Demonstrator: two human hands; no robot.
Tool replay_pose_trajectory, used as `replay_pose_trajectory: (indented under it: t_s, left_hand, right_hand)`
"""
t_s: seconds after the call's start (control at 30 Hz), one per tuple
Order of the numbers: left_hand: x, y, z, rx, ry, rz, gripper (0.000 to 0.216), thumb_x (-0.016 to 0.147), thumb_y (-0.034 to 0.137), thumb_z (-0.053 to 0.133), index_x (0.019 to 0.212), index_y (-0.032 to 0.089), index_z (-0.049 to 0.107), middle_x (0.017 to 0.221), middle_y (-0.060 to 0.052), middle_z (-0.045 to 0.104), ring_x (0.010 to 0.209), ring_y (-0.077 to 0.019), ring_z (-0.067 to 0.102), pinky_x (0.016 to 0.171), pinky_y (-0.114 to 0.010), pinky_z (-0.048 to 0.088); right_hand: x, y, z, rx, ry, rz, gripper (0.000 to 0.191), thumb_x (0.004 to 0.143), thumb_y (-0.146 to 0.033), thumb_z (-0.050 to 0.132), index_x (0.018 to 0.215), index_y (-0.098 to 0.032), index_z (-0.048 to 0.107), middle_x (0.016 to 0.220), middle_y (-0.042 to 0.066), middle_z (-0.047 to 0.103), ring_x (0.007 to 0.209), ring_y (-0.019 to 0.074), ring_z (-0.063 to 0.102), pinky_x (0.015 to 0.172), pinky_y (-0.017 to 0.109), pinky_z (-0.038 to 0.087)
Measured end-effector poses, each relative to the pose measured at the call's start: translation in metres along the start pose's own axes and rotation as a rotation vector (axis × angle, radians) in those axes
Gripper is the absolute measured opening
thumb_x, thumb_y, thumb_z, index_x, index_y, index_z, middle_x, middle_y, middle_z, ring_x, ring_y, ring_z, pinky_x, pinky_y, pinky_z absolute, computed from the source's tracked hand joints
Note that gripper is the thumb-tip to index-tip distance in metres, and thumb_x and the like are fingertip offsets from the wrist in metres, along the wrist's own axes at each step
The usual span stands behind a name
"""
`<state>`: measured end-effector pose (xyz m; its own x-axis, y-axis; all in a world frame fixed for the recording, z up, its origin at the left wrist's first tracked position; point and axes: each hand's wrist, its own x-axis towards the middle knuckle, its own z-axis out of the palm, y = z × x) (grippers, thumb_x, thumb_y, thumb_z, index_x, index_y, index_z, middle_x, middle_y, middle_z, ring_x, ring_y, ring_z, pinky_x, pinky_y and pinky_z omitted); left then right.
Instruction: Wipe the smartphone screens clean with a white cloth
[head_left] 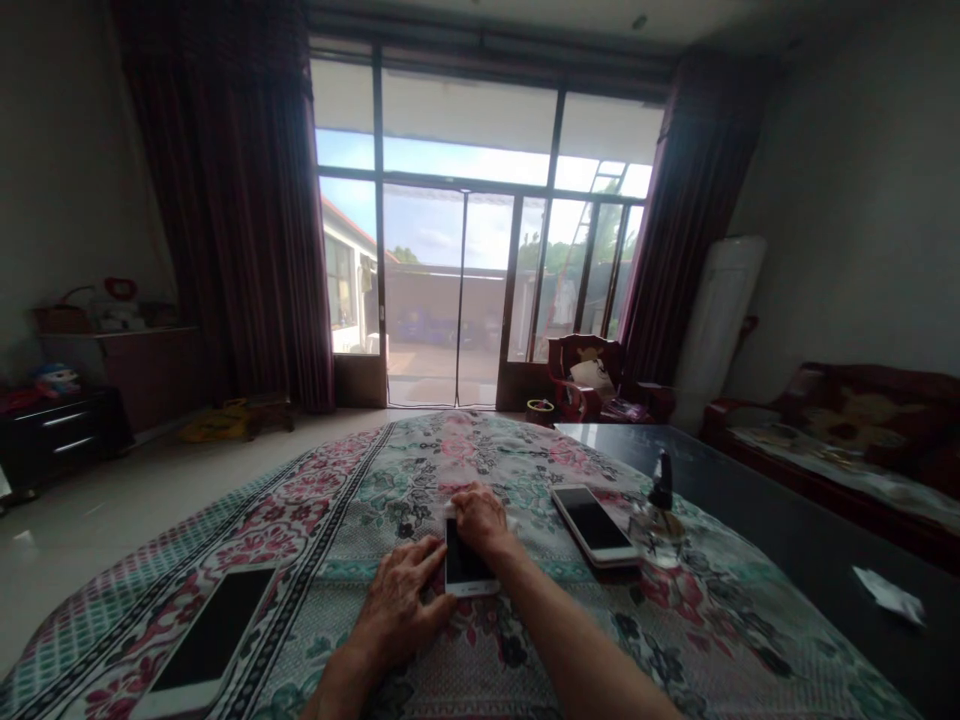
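Phone: flat on worktop; probably light, stiff, slippery; best taken by edges.
Left hand: fingers loosely spread, at its edge.
Right hand: fingers bent over it; hold unclear.

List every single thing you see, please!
Tablecloth: one, floral multicolour, nearest
Phones: three, white and black, across tablecloth
Wad: one, white, at middle phone
Pump bottle: one, clear and black, beside right phone
Table: one, dark, right
Packet: one, whitish, on table
Glazed wall: one, dark framed, ahead
Curtains: two, dark purple, flanking it
Armchair: one, reddish, by right curtain
Sofa: one, reddish, far right
Upright unit: one, white, beyond sofa
Drawers: one unit, black, far left
Bundle: one, yellow, left floor
Clutter: uncountable, mixed, left background
Left hand: one, bare, touching middle phone
Right hand: one, bare, over it
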<state>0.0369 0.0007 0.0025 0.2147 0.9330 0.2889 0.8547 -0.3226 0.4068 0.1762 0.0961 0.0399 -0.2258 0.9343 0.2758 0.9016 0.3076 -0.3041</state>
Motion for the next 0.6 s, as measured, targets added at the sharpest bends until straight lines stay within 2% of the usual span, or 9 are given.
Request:
replay_pose_trajectory:
  t_s: [0.1, 0.2, 0.5, 0.6]
  left_hand:
    - [0.000, -0.001, 0.001, 0.003, 0.015, -0.006, 0.057, 0.076, 0.043, 0.059, 0.130, 0.028, 0.054, 0.138, -0.004, 0.052, 0.127, -0.0293, 0.043, 0.107, -0.044, 0.031]
    - [-0.001, 0.000, 0.000, 0.002, 0.019, -0.003, 0.057, 0.076, 0.044, 0.060, 0.131, 0.028, 0.054, 0.138, -0.005, 0.052, 0.127, -0.0296, 0.043, 0.108, -0.044, 0.030]
    - [-0.001, 0.007, -0.005, -0.002, 0.016, -0.005, 0.056, 0.075, 0.043, 0.059, 0.130, 0.027, 0.055, 0.138, -0.003, 0.052, 0.125, -0.0287, 0.044, 0.108, -0.043, 0.030]
    - [-0.001, 0.008, -0.006, 0.003, 0.015, -0.006, 0.056, 0.074, 0.041, 0.059, 0.129, 0.028, 0.056, 0.137, -0.003, 0.053, 0.125, -0.0281, 0.044, 0.108, -0.042, 0.030]
  right_hand:
    - [0.004, -0.012, 0.007, 0.002, -0.007, -0.028, 0.024, 0.085, -0.023, 0.049, 0.086, -0.023, 0.073, 0.105, 0.009, 0.064, 0.097, 0.0221, 0.056, 0.080, 0.030, 0.041]
    - [0.005, -0.013, 0.008, 0.004, -0.006, -0.042, 0.025, 0.086, -0.023, 0.048, 0.087, -0.024, 0.073, 0.104, 0.008, 0.064, 0.097, 0.0212, 0.056, 0.080, 0.029, 0.041]
    - [-0.008, 0.040, -0.022, -0.041, 0.034, 0.032, 0.029, 0.088, -0.020, 0.043, 0.090, -0.021, 0.072, 0.096, 0.009, 0.065, 0.088, 0.0188, 0.059, 0.074, 0.025, 0.041]
    - [-0.012, 0.045, -0.027, -0.054, 0.034, 0.015, 0.029, 0.088, -0.020, 0.043, 0.088, -0.022, 0.072, 0.094, 0.008, 0.065, 0.085, 0.0179, 0.059, 0.073, 0.025, 0.041]
